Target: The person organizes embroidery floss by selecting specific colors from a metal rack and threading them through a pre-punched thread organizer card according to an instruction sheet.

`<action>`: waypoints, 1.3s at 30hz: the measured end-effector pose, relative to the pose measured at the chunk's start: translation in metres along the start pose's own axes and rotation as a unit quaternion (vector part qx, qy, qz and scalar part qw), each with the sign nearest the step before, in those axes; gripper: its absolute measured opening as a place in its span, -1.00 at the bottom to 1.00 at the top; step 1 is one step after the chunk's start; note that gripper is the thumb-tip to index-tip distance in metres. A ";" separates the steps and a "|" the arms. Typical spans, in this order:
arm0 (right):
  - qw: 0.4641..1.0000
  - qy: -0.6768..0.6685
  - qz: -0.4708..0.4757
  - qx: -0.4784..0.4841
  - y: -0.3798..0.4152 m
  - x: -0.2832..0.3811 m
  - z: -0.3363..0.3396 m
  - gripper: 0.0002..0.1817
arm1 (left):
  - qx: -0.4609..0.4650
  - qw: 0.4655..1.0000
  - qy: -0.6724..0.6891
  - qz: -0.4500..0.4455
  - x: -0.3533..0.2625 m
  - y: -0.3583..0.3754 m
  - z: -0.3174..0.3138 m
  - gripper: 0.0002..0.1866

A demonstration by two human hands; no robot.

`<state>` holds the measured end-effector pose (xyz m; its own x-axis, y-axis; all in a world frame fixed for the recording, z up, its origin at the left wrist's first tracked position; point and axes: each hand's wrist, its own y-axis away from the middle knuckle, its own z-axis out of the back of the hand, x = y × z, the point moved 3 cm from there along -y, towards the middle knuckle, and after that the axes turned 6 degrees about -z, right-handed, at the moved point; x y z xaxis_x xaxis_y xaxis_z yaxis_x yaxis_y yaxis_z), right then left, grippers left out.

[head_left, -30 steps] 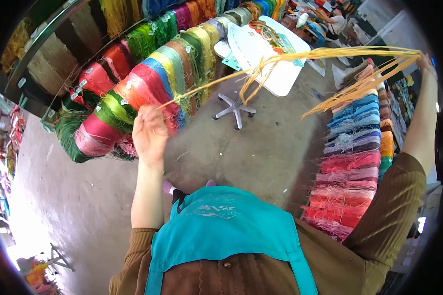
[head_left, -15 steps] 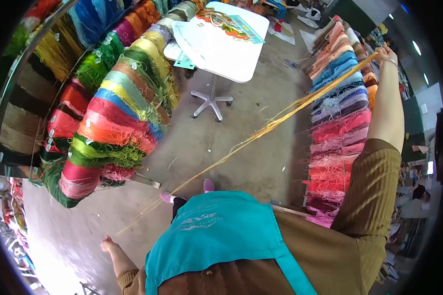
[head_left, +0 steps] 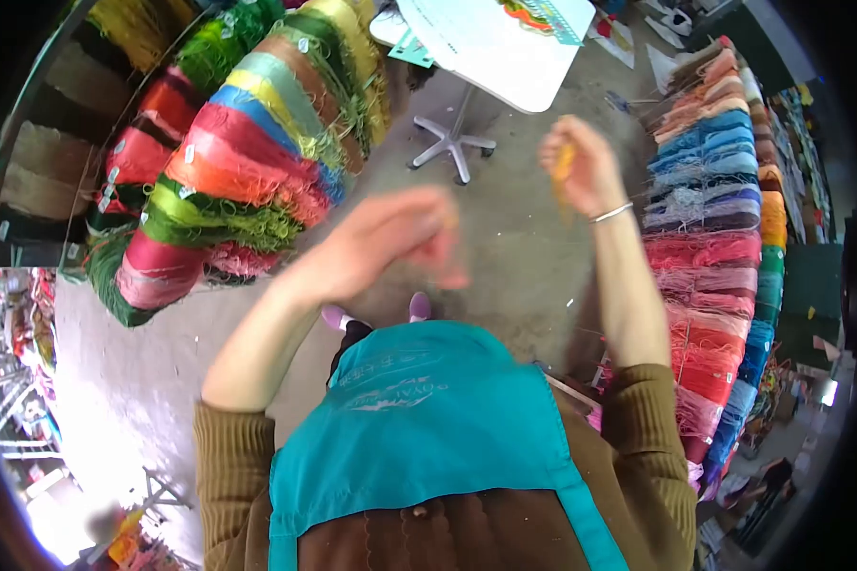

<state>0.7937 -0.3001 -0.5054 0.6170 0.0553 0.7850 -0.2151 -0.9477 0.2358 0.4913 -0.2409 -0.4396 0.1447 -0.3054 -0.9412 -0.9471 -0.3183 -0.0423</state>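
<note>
My right hand (head_left: 586, 169), with a bracelet at the wrist, is closed on yellow thread (head_left: 564, 164); a bit of it shows in the fist and hangs just below. My left hand (head_left: 390, 238) is raised in front of the teal apron (head_left: 419, 400) and smeared by motion, so its fingers and anything in them cannot be made out. Bare floor shows between the two hands. The rest of the yellow thread is not visible.
Racks of colored thread skeins stand at the left (head_left: 229, 152) and the right (head_left: 705, 247). Ahead is a white table (head_left: 505, 67) on a wheeled base (head_left: 452, 147), with papers and some thread on it. Two purple shoes (head_left: 419, 306) show below.
My right hand has come down and inward from the right rack. My left hand has risen from the lower left. The long stretched yellow strand no longer shows between them.
</note>
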 end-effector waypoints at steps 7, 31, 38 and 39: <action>0.981 -0.031 -0.083 0.170 0.008 -0.045 -0.102 -0.75 | -0.099 0.976 0.022 -0.190 -0.069 -0.076 0.058 -0.69; 0.871 0.292 0.030 0.395 0.016 0.136 -0.285 -0.71 | -0.353 0.880 0.305 0.086 0.260 0.040 0.180 -0.79; 0.771 0.602 0.146 0.145 0.023 0.166 -0.217 -0.73 | -0.318 0.897 0.248 0.180 0.293 0.053 0.198 -0.62; 0.749 0.638 0.127 0.129 0.024 0.163 -0.209 -0.73 | -0.372 0.875 0.219 0.217 0.295 0.063 0.204 -0.63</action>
<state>0.7307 -0.2481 -0.2523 -0.6794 -0.0369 0.7328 0.0514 -0.9987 -0.0026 0.4152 -0.1676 -0.7881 0.0672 -0.8056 -0.5887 -0.5142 -0.5336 0.6715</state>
